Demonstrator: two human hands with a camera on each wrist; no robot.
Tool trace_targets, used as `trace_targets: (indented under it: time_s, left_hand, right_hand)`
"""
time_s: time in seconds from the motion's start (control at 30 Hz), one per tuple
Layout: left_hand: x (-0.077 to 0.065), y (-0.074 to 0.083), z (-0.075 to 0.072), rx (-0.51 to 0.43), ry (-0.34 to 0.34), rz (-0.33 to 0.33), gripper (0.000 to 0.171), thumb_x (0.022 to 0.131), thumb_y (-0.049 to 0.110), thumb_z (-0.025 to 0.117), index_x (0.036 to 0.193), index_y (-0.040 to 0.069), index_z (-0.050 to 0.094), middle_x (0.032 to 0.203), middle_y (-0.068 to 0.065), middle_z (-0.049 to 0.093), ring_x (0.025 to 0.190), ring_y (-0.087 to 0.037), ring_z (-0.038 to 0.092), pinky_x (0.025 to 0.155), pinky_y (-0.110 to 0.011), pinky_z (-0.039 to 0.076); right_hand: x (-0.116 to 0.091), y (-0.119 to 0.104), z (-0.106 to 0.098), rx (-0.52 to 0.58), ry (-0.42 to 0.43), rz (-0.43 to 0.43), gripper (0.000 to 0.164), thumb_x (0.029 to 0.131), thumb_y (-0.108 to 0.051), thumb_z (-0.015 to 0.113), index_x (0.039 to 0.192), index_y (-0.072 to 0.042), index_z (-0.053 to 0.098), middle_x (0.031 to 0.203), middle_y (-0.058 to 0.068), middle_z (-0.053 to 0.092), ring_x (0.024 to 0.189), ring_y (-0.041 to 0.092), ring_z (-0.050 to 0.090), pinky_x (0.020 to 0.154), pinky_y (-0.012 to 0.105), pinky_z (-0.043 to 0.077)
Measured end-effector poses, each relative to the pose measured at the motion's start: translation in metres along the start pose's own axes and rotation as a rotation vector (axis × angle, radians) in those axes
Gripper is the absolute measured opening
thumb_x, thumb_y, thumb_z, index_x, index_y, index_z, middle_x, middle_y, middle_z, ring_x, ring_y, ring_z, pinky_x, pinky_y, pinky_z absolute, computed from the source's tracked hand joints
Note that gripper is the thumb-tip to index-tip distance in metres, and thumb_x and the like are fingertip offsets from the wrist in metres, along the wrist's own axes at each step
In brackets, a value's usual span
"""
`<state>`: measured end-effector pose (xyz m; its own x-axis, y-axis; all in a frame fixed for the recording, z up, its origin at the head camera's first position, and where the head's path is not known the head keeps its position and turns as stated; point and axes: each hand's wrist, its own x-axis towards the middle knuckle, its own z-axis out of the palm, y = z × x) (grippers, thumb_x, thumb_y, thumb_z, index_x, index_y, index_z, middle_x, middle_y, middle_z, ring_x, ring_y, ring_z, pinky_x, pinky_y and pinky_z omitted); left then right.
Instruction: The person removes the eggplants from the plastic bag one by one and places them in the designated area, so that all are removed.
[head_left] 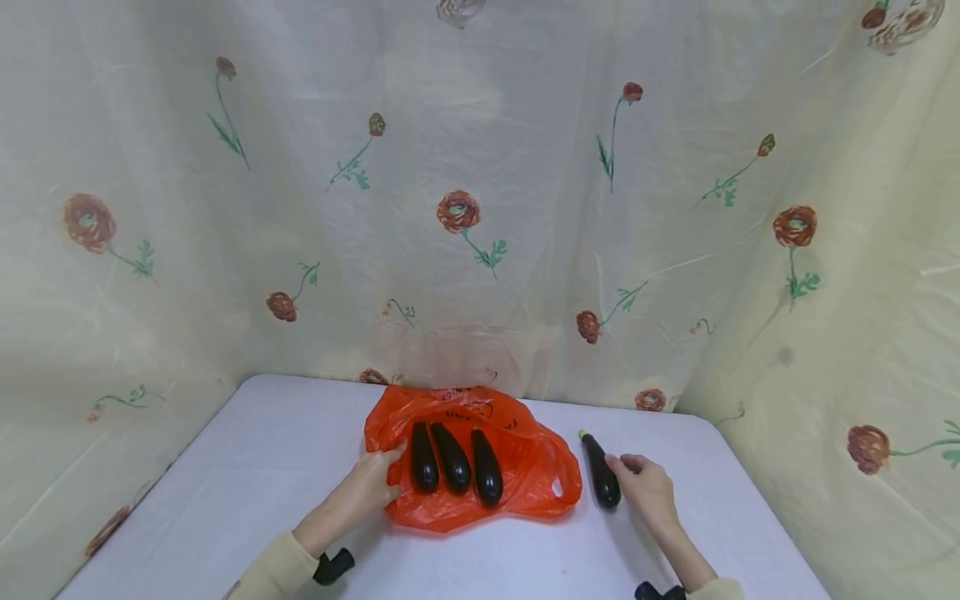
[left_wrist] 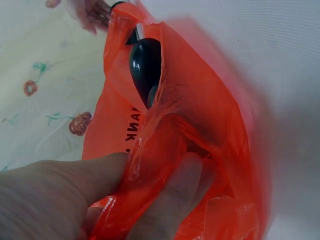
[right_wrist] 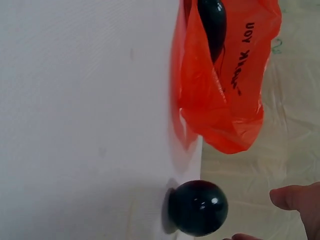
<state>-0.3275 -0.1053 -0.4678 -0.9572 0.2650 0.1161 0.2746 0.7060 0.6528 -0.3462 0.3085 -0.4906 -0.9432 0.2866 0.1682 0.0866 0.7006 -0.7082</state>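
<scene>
Three dark eggplants (head_left: 453,460) lie side by side on a red plastic bag (head_left: 525,483) spread on the table. At the bag's left edge my left hand (head_left: 372,482) pinches the thin plastic (left_wrist: 155,150) between thumb and fingers, as the left wrist view shows up close. Another eggplant (head_left: 602,475) lies on the table to the right of the bag, its green stem end pointing away from me. My right hand (head_left: 643,483) is just right of it, fingertips close to its side. The right wrist view shows the eggplant's round end (right_wrist: 200,207) with the thumb (right_wrist: 287,197) apart from it.
A white-covered table (head_left: 262,467) carries everything. Behind it and at both sides hangs a pale curtain (head_left: 525,208) printed with red flowers, close to the table's far edge. Dark printed lettering (right_wrist: 242,65) shows on the bag.
</scene>
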Motion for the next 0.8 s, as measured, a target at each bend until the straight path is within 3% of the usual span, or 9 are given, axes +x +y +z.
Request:
trace_targets:
  time_s: [0.23, 0.5, 0.8]
  left_hand:
    - [0.0, -0.001, -0.001, -0.022, 0.002, 0.007, 0.064, 0.077, -0.008, 0.073, 0.135, -0.013, 0.047, 0.131, -0.03, 0.055, 0.073, -0.017, 0.058, 0.06, -0.025, 0.056]
    - [0.001, -0.002, 0.0, -0.011, 0.017, 0.021, 0.063, 0.076, -0.009, 0.073, 0.134, -0.013, 0.048, 0.129, -0.03, 0.056, 0.074, -0.016, 0.059, 0.061, -0.026, 0.056]
    - [0.0, -0.001, 0.001, -0.005, 0.028, 0.033, 0.063, 0.075, -0.009, 0.074, 0.133, -0.013, 0.049, 0.126, -0.031, 0.058, 0.069, -0.015, 0.058, 0.055, -0.022, 0.053]
  right_hand:
    - [-0.003, -0.016, -0.002, 0.029, -0.03, 0.027, 0.057, 0.093, -0.042, 0.058, 0.122, 0.008, 0.06, 0.116, 0.029, 0.063, 0.104, 0.038, 0.061, 0.09, 0.046, 0.052]
    - [-0.005, -0.029, -0.001, 0.045, 0.0, 0.015, 0.054, 0.092, -0.042, 0.06, 0.121, 0.003, 0.063, 0.112, 0.024, 0.067, 0.097, 0.03, 0.062, 0.085, 0.041, 0.054]
    - [-0.011, -0.047, -0.002, 0.082, -0.024, 0.023, 0.055, 0.092, -0.042, 0.06, 0.124, 0.003, 0.061, 0.119, 0.025, 0.064, 0.103, 0.032, 0.06, 0.089, 0.043, 0.053]
